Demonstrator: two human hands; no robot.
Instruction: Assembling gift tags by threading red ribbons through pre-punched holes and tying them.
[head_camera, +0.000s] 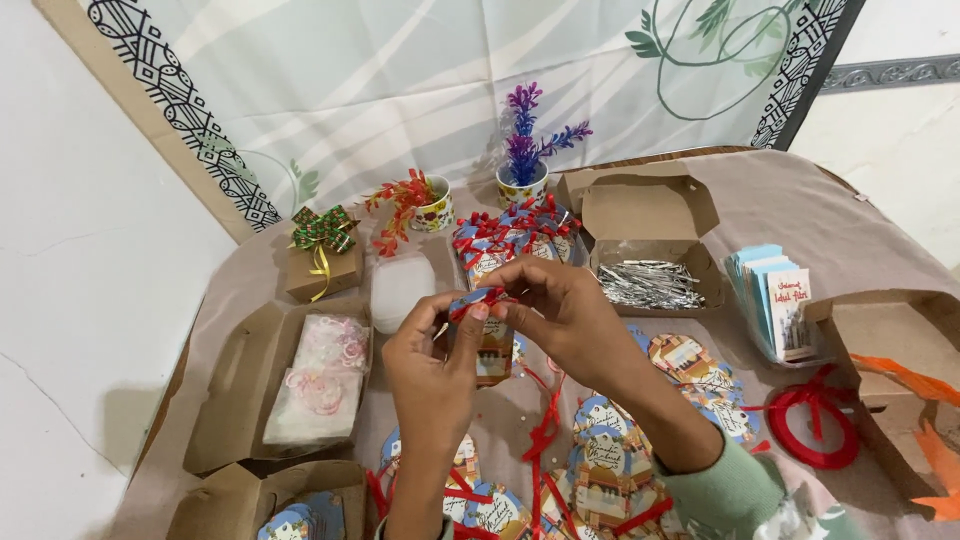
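both hands tying red ribbon on a small favor packet.

near edge: printed tags (610, 470) scattered on worktop (800, 200). mid: left hand (432, 365) and right hand (565, 315) raised, fingers pinched on red ribbon (478, 300) atop packet (493, 350). beyond: finished packets (510, 240), box of silver ties (650, 283). knot apparently forming; next, likely an even pull.
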